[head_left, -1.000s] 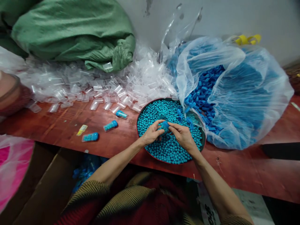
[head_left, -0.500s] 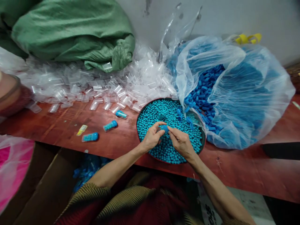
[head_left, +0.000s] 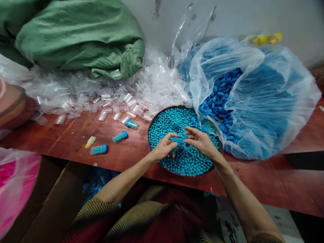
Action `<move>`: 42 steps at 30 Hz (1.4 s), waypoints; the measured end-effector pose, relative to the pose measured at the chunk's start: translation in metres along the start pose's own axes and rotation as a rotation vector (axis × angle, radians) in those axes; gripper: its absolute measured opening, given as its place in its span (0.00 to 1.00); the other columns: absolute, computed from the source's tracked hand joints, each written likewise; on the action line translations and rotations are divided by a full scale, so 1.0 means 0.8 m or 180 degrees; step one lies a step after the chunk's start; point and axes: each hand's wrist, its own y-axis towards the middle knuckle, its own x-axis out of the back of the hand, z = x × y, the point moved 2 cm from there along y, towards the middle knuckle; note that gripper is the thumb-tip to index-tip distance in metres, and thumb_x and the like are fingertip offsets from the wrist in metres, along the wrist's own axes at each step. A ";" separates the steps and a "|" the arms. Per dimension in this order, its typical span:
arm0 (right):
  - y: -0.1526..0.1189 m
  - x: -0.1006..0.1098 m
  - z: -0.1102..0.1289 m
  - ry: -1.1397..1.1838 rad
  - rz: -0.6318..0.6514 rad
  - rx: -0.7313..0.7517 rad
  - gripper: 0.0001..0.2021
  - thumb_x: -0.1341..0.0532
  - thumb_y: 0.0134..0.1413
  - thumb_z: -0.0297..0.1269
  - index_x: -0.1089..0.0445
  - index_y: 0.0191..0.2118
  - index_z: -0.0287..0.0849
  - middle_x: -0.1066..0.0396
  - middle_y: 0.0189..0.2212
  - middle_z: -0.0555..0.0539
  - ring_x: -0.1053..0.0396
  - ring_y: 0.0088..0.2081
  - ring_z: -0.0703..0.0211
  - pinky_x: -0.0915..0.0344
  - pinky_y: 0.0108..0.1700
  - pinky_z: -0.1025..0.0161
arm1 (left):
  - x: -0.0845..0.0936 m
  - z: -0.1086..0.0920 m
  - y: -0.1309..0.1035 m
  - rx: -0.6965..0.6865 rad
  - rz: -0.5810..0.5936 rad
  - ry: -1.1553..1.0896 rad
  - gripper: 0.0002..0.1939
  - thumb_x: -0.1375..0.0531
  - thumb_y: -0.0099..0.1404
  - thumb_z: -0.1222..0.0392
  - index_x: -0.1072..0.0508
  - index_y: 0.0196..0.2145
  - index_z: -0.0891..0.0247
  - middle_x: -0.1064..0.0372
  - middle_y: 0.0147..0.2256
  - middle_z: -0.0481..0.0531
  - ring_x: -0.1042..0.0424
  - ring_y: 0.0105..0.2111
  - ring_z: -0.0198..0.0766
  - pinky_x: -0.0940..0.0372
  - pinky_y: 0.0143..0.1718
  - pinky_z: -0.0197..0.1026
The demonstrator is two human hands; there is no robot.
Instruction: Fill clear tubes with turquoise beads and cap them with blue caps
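Note:
My left hand (head_left: 164,147) is closed on a small vial with a blue end (head_left: 178,141), held low over a round tray (head_left: 148,135) full of turquoise beads (head_left: 192,165). My fingers cover much of the vial. Just to its right, my right hand (head_left: 201,141) pinches a small blue plastic piece (head_left: 185,136) between thumb and fingers, apart from the vial. Left of the tray, capped vials of beads lie on the red table: one vial (head_left: 132,124) near the clear tubes, a second vial (head_left: 120,136) and a third vial (head_left: 99,149) nearer the edge.
Empty clear tubes (head_left: 113,98) are heaped along the back under a green sack (head_left: 83,37). At the right, an open plastic bag (head_left: 273,101) spills blue caps (head_left: 221,94) toward the tray. A yellow packet (head_left: 90,142) lies at left. Pink material (head_left: 15,192) sits below the table edge.
My right hand has drawn away to the right from the vial, its fingers spreading somewhat, with a small blue piece between them. My left hand has stayed nearly in place.

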 end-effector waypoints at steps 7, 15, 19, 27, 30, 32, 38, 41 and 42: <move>-0.020 -0.041 0.021 -0.1017 -0.0336 0.0726 0.15 0.44 0.57 0.41 0.32 0.47 0.42 0.29 0.41 0.43 0.30 0.42 0.55 0.32 0.47 0.54 | -0.007 -0.010 -0.004 -0.0194 -0.0491 -0.0039 0.30 0.43 0.60 0.52 0.48 0.57 0.58 0.37 0.27 0.42 0.39 0.15 0.26 0.45 0.16 0.31; -0.037 -0.078 0.011 -0.2046 -0.0594 0.1103 0.37 0.39 0.50 0.48 0.53 0.61 0.37 0.35 0.47 0.34 0.30 0.44 0.45 0.28 0.39 0.50 | -0.011 -0.018 -0.009 -0.0723 -0.0592 -0.0014 0.24 0.40 0.57 0.55 0.37 0.50 0.64 0.35 0.32 0.47 0.38 0.29 0.31 0.40 0.33 0.35; -0.038 -0.084 0.014 -0.2444 -0.1020 0.1437 0.36 0.41 0.51 0.48 0.53 0.60 0.34 0.33 0.40 0.35 0.29 0.39 0.45 0.29 0.33 0.52 | -0.019 -0.019 -0.013 -0.0544 -0.0604 -0.0159 0.18 0.42 0.59 0.54 0.37 0.46 0.63 0.39 0.27 0.44 0.41 0.25 0.28 0.44 0.28 0.32; -0.036 -0.089 -0.010 -0.2290 -0.0991 0.1487 0.36 0.40 0.47 0.49 0.50 0.58 0.35 0.33 0.39 0.37 0.30 0.36 0.46 0.29 0.33 0.52 | -0.019 -0.010 -0.012 -0.0467 -0.0920 0.0157 0.12 0.44 0.59 0.59 0.34 0.42 0.62 0.48 0.22 0.41 0.48 0.21 0.28 0.49 0.25 0.33; -0.037 -0.093 -0.012 -0.2030 -0.0837 0.1176 0.38 0.38 0.48 0.47 0.52 0.61 0.35 0.34 0.44 0.33 0.29 0.40 0.44 0.29 0.35 0.51 | -0.014 -0.012 -0.011 -0.0480 -0.0782 0.0700 0.11 0.46 0.61 0.59 0.35 0.43 0.61 0.41 0.26 0.44 0.42 0.26 0.31 0.43 0.30 0.36; -0.037 -0.092 -0.008 -0.1900 -0.0491 0.0896 0.39 0.38 0.49 0.47 0.54 0.63 0.38 0.34 0.47 0.33 0.29 0.38 0.46 0.29 0.34 0.52 | -0.003 -0.018 -0.014 -0.0531 -0.0729 0.1035 0.12 0.47 0.62 0.59 0.35 0.44 0.61 0.38 0.30 0.47 0.39 0.30 0.33 0.40 0.34 0.38; -0.014 -0.053 0.001 -0.2101 -0.0113 0.0724 0.26 0.43 0.57 0.41 0.45 0.60 0.44 0.33 0.47 0.40 0.29 0.38 0.51 0.30 0.39 0.54 | 0.082 -0.036 -0.057 -0.0580 -0.1471 0.1743 0.17 0.47 0.62 0.59 0.35 0.49 0.61 0.32 0.38 0.49 0.33 0.35 0.35 0.36 0.38 0.38; 0.017 -0.029 -0.004 -0.2567 -0.0400 0.0631 0.21 0.45 0.58 0.37 0.39 0.57 0.42 0.34 0.48 0.39 0.31 0.44 0.49 0.31 0.43 0.54 | 0.133 -0.039 -0.084 -0.0399 -0.2345 0.2610 0.19 0.46 0.61 0.59 0.33 0.50 0.61 0.29 0.41 0.52 0.31 0.41 0.41 0.37 0.45 0.43; 0.029 -0.026 -0.006 -0.2738 -0.0432 0.0635 0.21 0.45 0.58 0.36 0.39 0.57 0.41 0.35 0.50 0.39 0.32 0.46 0.48 0.32 0.45 0.55 | 0.144 -0.040 -0.090 -0.0323 -0.2632 0.2955 0.20 0.45 0.60 0.59 0.34 0.51 0.61 0.29 0.42 0.54 0.31 0.42 0.43 0.37 0.45 0.45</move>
